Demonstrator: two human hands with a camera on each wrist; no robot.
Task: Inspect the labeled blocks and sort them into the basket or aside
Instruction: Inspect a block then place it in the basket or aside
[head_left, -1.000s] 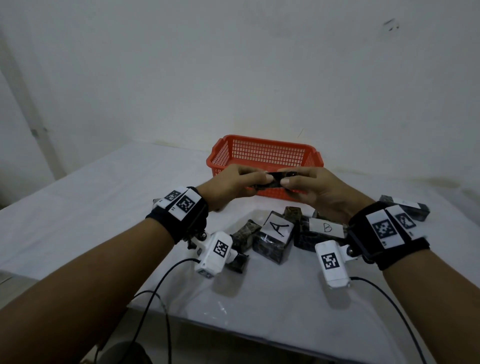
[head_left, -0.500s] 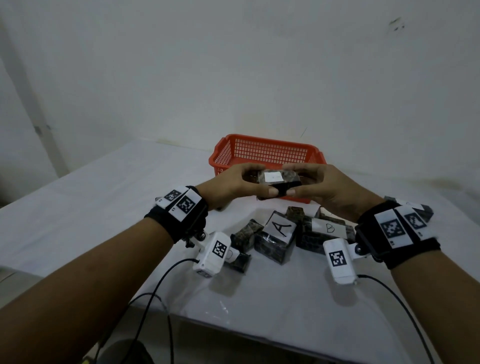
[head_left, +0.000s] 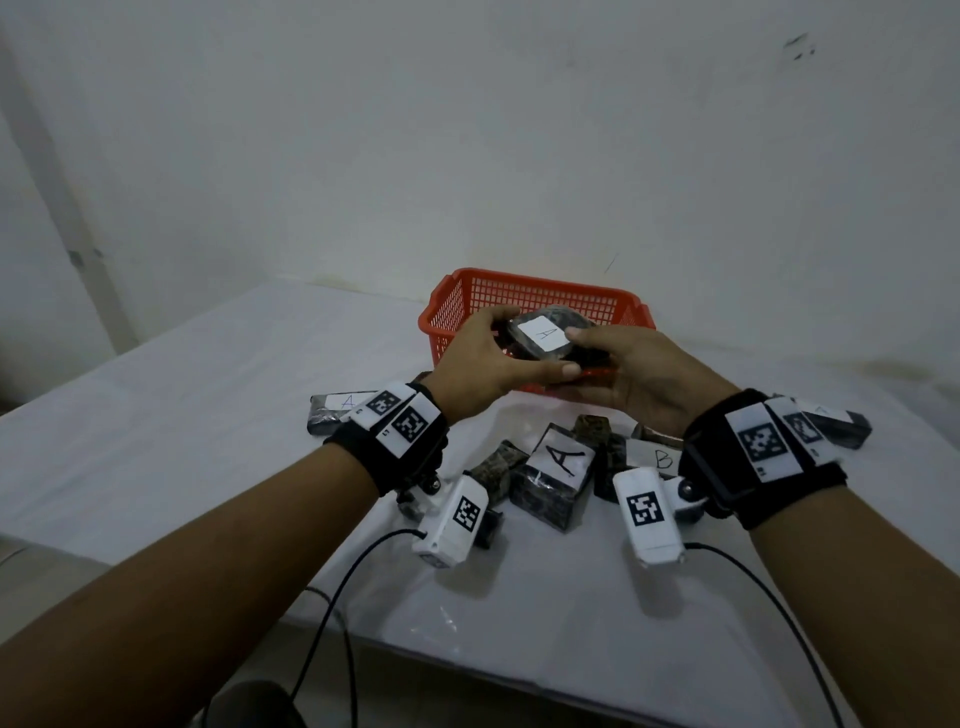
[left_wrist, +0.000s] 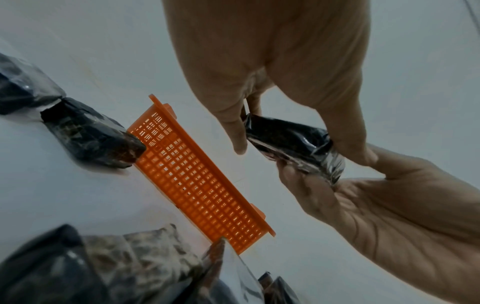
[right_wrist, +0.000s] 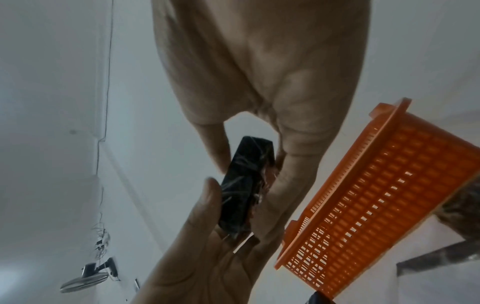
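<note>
Both hands hold one dark, film-wrapped block just in front of the orange basket. Its white label, facing up, reads A. My left hand grips its left end with the thumb underneath. My right hand pinches the right end. The left wrist view shows the block from below, pinched from both sides above the basket. In the right wrist view the block stands edge-on between the fingers.
Loose blocks lie on the white table under my wrists: a large A block, a B block, another A block at left and one at far right. Cables hang over the front edge.
The held block has been turned so its label A faces up. Both hands have lifted a little toward the basket.
</note>
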